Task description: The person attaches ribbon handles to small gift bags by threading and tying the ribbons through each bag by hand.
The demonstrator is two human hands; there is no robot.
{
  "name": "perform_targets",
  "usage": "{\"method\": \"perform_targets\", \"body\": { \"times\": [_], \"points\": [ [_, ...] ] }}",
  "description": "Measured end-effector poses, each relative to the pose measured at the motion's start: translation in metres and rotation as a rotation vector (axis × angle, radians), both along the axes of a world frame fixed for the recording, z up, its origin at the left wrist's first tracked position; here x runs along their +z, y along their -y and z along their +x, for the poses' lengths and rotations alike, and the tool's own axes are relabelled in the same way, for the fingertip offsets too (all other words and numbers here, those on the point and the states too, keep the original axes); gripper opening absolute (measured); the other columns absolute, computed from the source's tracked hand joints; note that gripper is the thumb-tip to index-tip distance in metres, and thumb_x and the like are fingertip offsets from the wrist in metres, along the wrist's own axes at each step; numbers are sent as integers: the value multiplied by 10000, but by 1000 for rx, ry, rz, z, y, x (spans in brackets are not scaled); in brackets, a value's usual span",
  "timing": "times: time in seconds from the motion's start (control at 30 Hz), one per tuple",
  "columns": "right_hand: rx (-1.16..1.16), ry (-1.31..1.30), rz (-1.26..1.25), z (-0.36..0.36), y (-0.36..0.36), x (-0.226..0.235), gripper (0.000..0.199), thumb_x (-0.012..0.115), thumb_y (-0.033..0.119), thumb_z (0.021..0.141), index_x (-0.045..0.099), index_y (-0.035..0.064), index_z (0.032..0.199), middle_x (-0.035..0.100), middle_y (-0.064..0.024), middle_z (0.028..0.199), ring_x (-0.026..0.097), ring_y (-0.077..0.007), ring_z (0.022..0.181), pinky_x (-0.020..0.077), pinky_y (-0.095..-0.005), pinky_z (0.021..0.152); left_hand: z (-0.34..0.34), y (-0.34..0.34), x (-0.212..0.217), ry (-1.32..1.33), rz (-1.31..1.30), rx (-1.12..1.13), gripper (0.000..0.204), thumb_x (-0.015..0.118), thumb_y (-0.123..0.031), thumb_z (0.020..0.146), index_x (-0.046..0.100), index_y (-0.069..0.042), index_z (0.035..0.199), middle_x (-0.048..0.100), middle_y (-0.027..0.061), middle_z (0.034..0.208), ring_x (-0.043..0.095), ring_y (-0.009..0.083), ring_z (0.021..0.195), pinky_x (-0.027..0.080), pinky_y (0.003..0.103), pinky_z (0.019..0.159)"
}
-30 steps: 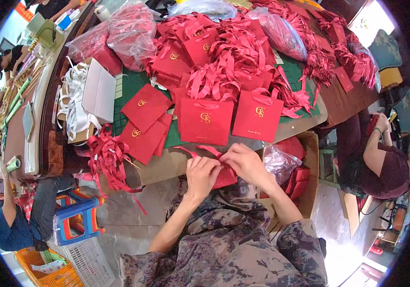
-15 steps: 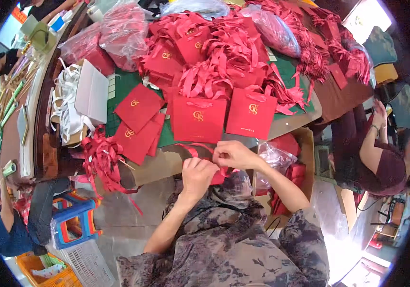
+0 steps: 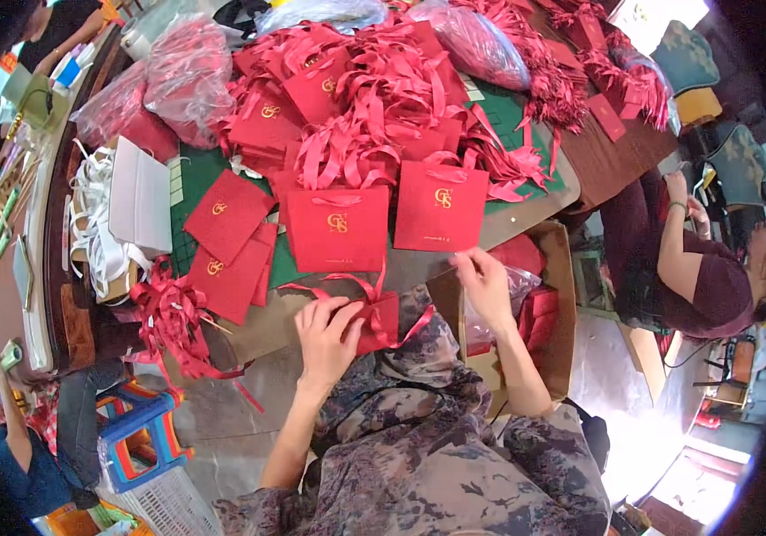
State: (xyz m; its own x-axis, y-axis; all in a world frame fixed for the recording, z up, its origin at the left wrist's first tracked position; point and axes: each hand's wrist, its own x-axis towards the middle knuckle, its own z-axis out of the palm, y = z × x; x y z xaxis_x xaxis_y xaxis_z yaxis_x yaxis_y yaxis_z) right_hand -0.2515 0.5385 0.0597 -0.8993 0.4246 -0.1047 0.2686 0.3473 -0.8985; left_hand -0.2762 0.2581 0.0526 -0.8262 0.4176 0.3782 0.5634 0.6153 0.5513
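My left hand (image 3: 328, 338) is closed on the left side of a small red paper bag (image 3: 381, 323) at the table's near edge. Red ribbon (image 3: 361, 288) loops up from this bag, and a loose end trails to its right. My right hand (image 3: 485, 284) is off the bag, fingers loosely bent and apart, just below the lower edge of a red gift bag with a gold emblem (image 3: 441, 207). I see nothing in it. Another such gift bag (image 3: 337, 234) lies to its left, ribbon handle at the top.
Behind lies a heap of red bags with ribbons (image 3: 356, 107). Flat red bags (image 3: 227, 210), a ribbon bundle (image 3: 169, 313) and a white box of white ribbons (image 3: 140, 201) lie left. A cardboard box (image 3: 563, 295) stands by my right arm. Other people sit at both sides.
My right hand has let go of the ribbon and moved right, away from my left hand. The small bag and its ribbon now show more fully. The view has shifted slightly.
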Motion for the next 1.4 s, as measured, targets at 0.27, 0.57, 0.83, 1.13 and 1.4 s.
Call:
{"method": "perform_targets", "body": {
  "times": [0.27,0.57,0.83,1.13,1.4],
  "points": [
    [140,298,309,54,16,-67,372,665,346,928,679,-21,873,631,-167,685,630,-222,649,502,-350,635,10,28,4,-45,0,135,351,824,-144,735,675,-121,1052,591,99,1067,547,320,1004,434,428,865],
    [90,5,-79,47,66,-26,101,667,78,938,653,8,1010,684,-73,859,654,-121,761,526,-270,674,6,28,-2,-6,-20,145,333,787,-113,771,687,-114,1088,604,94,1034,578,296,917,476,404,765],
    [286,-50,-89,18,148,-15,131,679,74,900,704,-16,992,724,-117,871,692,-144,794,540,-288,711,5,26,-6,-93,14,123,268,775,-48,762,718,-102,1018,638,83,963,606,294,862,506,401,719],
    [207,-37,-54,8,158,-16,144,740,146,785,695,25,848,701,-123,736,675,-235,626,528,-358,613,-1,25,10,-80,-68,62,155,686,-1,798,692,-79,931,611,89,899,589,295,845,486,404,715],
    [219,9,-19,3,162,-10,124,738,103,802,695,-3,852,712,-108,735,684,-141,665,540,-298,648,1,23,11,-68,-101,69,137,653,-22,807,663,-86,928,638,69,936,581,282,843,475,393,720]
  ]
}}
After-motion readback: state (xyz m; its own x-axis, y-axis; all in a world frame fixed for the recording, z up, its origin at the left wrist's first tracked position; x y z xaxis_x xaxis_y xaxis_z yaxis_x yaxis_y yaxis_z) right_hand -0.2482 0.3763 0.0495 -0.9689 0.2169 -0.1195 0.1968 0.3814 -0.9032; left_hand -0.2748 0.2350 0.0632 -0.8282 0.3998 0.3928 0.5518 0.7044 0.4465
